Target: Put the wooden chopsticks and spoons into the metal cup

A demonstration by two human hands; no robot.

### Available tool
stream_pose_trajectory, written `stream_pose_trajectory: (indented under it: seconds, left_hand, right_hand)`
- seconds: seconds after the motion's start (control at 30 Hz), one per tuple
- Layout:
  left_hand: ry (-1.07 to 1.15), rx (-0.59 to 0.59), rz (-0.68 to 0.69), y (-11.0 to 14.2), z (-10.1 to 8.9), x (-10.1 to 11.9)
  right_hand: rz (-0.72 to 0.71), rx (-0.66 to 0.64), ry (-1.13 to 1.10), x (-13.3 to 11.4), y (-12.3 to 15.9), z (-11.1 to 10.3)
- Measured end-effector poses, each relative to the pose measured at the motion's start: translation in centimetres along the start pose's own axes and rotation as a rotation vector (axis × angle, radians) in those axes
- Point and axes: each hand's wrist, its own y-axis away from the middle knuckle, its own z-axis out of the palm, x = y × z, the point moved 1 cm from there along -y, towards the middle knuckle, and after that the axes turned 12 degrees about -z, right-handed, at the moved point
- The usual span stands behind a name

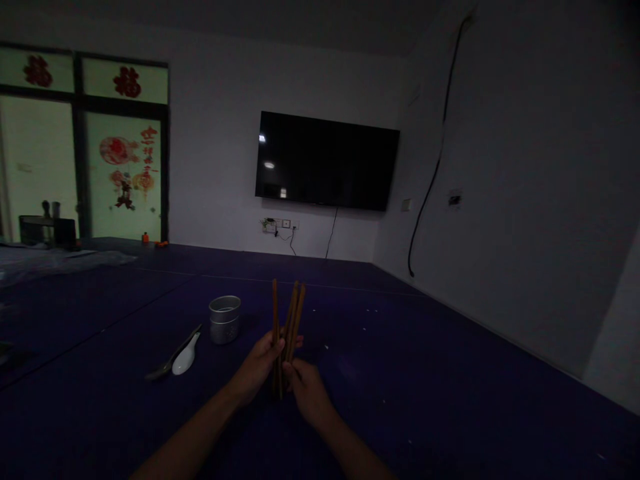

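Note:
Several brown wooden chopsticks (pixel 296 313) stand nearly upright between my two hands, just above the dark blue table. Closed around them from the left is my left hand (pixel 265 353), its thumb in front and fingertips showing behind. My right hand (pixel 306 387) grips the lower part of the bundle from the right, fingers bent. A metal cup (pixel 225 320) with perforated sides stands upright to the left of the hands. Beside it lie a white soup spoon (pixel 185 358) and a darker metal spoon (pixel 163 370), close together, handles pointing away from me.
The blue tabletop (pixel 425 373) has small white specks. Crumpled clear plastic (pixel 65 263) lies at the far left, with small orange objects (pixel 145 237) beyond. A television (pixel 327 160) hangs on the back wall; a black cable (pixel 435 177) runs down the right wall.

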Motion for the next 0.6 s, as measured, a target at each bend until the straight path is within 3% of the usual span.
stream_pose_trajectory:
  seconds: [0.23, 0.6]
  left_hand:
    - [0.03, 0.003, 0.025, 0.09, 0.23, 0.16]
    - [-0.096, -0.042, -0.006, 0.06, -0.05, 0.98]
  right_hand:
    - [-0.013, 0.015, 0.034, 0.01, 0.1, -0.03]
    - [-0.08, -0.001, 0.135, -0.34, 0.15, -0.01]
